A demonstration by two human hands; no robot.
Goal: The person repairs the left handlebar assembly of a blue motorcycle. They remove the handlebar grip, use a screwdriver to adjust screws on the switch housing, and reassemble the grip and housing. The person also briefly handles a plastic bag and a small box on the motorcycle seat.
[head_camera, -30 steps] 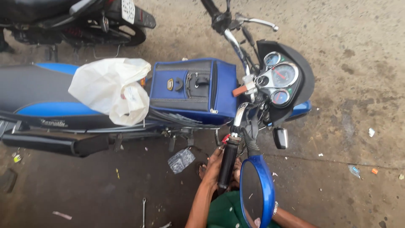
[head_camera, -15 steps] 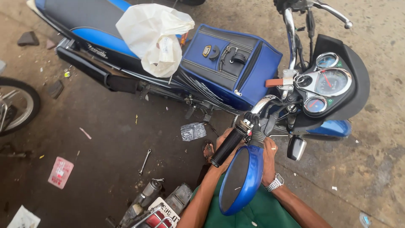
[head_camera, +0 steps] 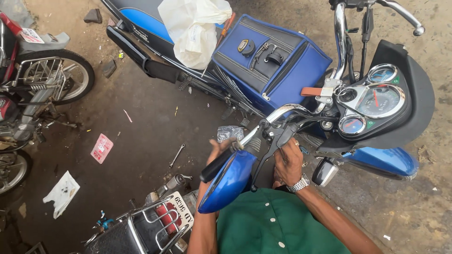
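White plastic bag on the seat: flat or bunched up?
Bunched up. The white bag sits crumpled in a heap on the blue and black seat, with folds and creases all over.

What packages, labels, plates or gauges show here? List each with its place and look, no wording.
Pink packet: flat on the floor, left, rectangular.
White plastic bag: crumpled on the motorcycle seat.
Number plate: white, on the bike at the bottom edge.
Instrument cluster: round chrome-rimmed dials, red needles, above the right hand.
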